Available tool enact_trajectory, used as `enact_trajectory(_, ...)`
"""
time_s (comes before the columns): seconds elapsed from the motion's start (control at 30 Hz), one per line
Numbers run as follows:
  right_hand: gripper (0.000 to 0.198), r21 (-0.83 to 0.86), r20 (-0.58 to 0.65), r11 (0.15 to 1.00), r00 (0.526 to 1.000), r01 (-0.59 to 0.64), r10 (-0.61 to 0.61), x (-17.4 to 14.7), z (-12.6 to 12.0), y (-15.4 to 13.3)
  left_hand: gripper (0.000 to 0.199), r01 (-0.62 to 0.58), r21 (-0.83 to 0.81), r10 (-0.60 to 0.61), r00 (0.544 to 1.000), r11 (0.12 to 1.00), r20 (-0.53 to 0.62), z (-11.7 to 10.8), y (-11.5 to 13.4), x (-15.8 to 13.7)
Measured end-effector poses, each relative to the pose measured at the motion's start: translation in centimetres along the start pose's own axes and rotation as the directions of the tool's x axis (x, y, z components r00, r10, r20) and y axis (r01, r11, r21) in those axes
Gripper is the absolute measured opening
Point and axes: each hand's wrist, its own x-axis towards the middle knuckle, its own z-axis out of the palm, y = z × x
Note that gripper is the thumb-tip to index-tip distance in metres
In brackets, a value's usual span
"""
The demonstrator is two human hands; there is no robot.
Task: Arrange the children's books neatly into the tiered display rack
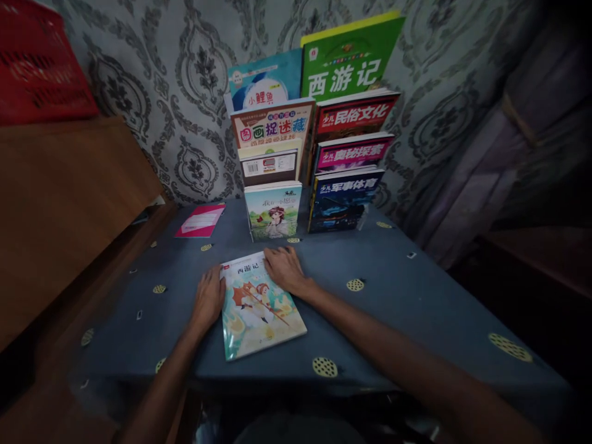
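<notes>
A picture book (pixel 259 308) with an illustrated teal and cream cover lies slightly turned near the front of the table. My left hand (pixel 210 296) is closed against its upper left edge, fingers bent along the side. At the upper right corner, my right hand (pixel 283 268) grips the book, with its fingertips reaching past the top edge. Part of the cover title is hidden by that hand. Just behind stands a book with a girl on a green cover (pixel 274 213), at the front of the left row of upright books.
The right row of upright books includes a dark blue one (pixel 345 200) in front and a tall green one (pixel 349 58) behind. A pink booklet (pixel 200 221) lies flat at the back left of the blue tablecloth (pixel 393 314). A red bag (pixel 41 68) sits on wooden furniture (pixel 69 216).
</notes>
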Motion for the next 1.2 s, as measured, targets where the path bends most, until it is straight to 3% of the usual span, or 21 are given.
enact_trajectory(0.1, 0.022, 0.011, -0.036, 1.0, 0.999, -0.002, 0.003, -0.1, 0.3, -0.1, 0.038, -0.026, 0.006, 0.026, 0.999, 1.0, -0.021, 0.2, -0.3, -0.1)
enact_trajectory(0.27, 0.022, 0.045, -0.09, 0.999, 0.996, -0.003, 0.007, 0.0, 0.7, -0.1, 0.042, -0.063, 0.009, 0.063, 0.996, 0.998, 0.068, -0.4, -0.9, 0.6)
enact_trajectory(0.4, 0.022, 0.165, -0.132, 0.986, 0.991, 0.015, 0.007, 0.3, 1.2, 0.8, 0.041, -0.113, 0.098, 0.099, 0.986, 0.989, 0.136, -1.4, -0.8, 1.9)
enact_trajectory(0.5, 0.024, 0.286, -0.166, 0.958, 0.986, 0.031, 0.017, 0.7, 1.7, 2.1, 0.041, -0.221, 0.192, 0.181, 0.962, 0.956, 0.205, -1.6, 0.6, 2.8)
enact_trajectory(0.63, 0.028, 0.405, -0.178, 0.913, 0.983, 0.038, 0.039, 1.3, 2.4, 3.5, 0.044, -0.412, 0.043, 0.376, 0.864, 0.91, 0.334, -0.7, 3.9, 3.7)
enact_trajectory(0.83, 0.028, 0.471, -0.192, 0.88, 0.981, 0.062, 0.034, 2.0, 3.1, 4.5, 0.049, -0.524, -0.167, 0.543, 0.741, 0.835, 0.394, 0.2, 6.5, 3.5)
enact_trajectory(0.97, 0.027, 0.462, -0.2, 0.883, 0.98, 0.081, 0.015, 2.0, 3.1, 4.6, 0.047, -0.552, -0.249, 0.603, 0.685, 0.796, 0.409, -0.4, 6.8, 1.7)
enact_trajectory(1.2, 0.025, 0.404, -0.203, 0.913, 0.979, 0.062, 0.024, 1.7, 2.8, 4.3, 0.043, -0.583, -0.417, 0.716, 0.54, 0.697, 0.442, -2.6, 8.2, -3.1)
